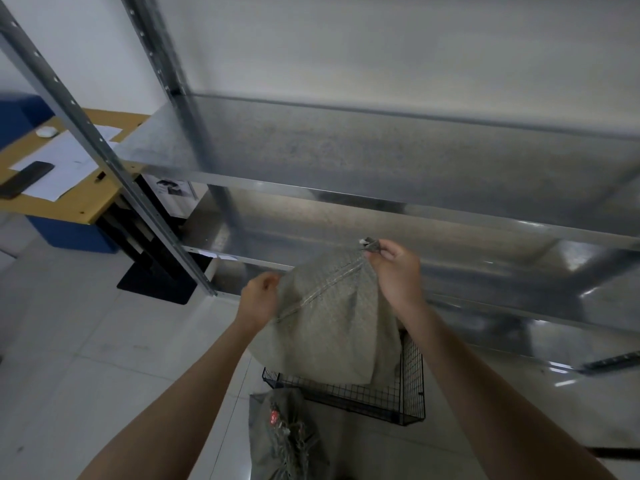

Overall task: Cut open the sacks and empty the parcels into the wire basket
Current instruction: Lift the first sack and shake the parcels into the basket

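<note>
I have a woven sack [332,320] upside down over the wire basket [391,393] on the floor, in front of the metal shelf [346,150]. My left hand [259,299] is clamped on one bottom corner and my right hand [398,271] pinches the other, hands apart along the stitched seam. This looks like the emptying step. Next I should shake it so any parcels drop inside the rim. A second sack [284,438] lies beside the basket.

We see grey woven sack [332,327] hanging upended over black wire basket [408,393] on floor – second sack [284,441] (crumpled, red mark) lying just beside basket.
</note>
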